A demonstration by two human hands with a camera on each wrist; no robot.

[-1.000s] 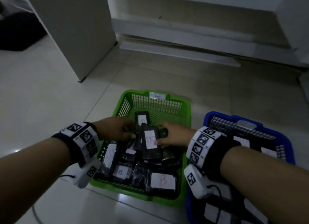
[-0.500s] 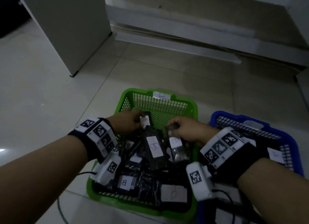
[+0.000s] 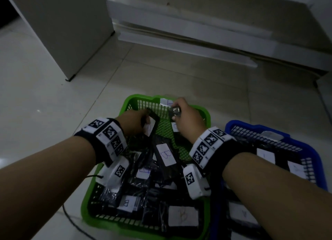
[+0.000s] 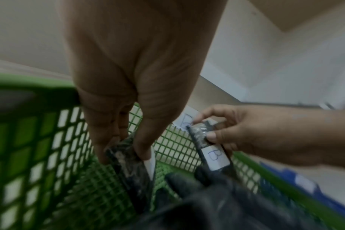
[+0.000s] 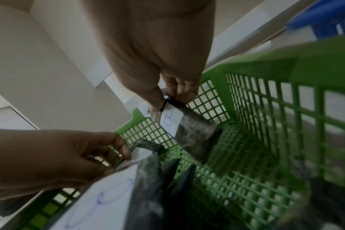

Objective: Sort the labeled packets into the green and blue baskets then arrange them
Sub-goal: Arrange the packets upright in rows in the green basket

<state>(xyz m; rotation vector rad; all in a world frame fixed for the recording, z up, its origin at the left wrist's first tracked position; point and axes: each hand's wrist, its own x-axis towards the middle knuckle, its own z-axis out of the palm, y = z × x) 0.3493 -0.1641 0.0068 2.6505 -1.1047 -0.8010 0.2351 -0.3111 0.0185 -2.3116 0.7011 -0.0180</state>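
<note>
Head view, baskets: I see the green basket (image 3: 206,112) on the tiled floor (image 3: 45,96) with the blue basket (image 3: 319,160) just beside it on its right; both hold dark packets with white labels.
Head view, left hand: my left hand (image 3: 133,120) is over the far left part of the green basket, fingers curled on the top end of a dark packet (image 3: 152,121) that stands tilted.
Head view, right hand: my right hand (image 3: 190,117) is near the far wall of the green basket, fingers pinching the top of a second packet (image 3: 175,112) just below the paper tag (image 3: 166,102) on the rim.
Head view, pile: a packet marked B (image 3: 166,154) lies on top of the heap between my wrists; more B packets fill the near half.
Left wrist view, left hand: thumb and fingers (image 4: 144,149) grip the upper end of the dark packet (image 4: 132,168), its lower end down on the mesh floor of the green basket (image 4: 29,140).
Left wrist view, right hand: the right hand (image 4: 256,137) pinches the second packet (image 4: 213,152), label reading B, against the far wall.
Right wrist view, right hand: the right hand (image 5: 167,62) pinches the B packet (image 5: 189,129), which hangs tilted inside the green basket (image 5: 286,77).
Right wrist view, left hand: the left hand (image 5: 59,158) holds its packet (image 5: 148,147) by the left wall; the grip itself is blurred here.
</note>
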